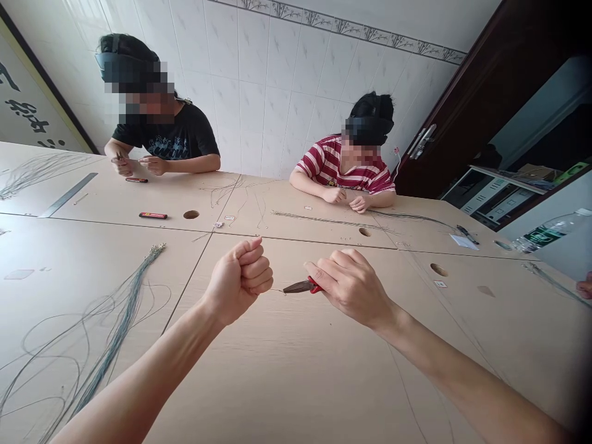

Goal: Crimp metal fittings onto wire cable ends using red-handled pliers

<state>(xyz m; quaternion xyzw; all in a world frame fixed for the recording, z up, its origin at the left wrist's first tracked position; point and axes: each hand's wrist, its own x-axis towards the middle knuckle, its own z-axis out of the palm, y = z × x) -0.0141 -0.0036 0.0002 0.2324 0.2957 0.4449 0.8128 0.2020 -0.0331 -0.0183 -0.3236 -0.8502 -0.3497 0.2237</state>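
My left hand (243, 277) is closed in a fist above the table, near the middle of the view. A thin wire (277, 290) comes out from its right side, ending in a small bend by the tips of the pliers. My right hand (351, 287) is wrapped round the red handles of the pliers (298, 287), whose dark jaws point left toward the fist. Whether the jaws touch the wire is too small to tell. A bundle of grey-blue wires (129, 308) lies on the table left of my left hand.
Two people sit across the table (287, 370), their hands over its far side. More wires (328, 220), a marker (153, 216), a metal ruler (69, 194) and a plastic bottle (550, 233) lie about. Part of another hand (585, 288) shows at the right edge.
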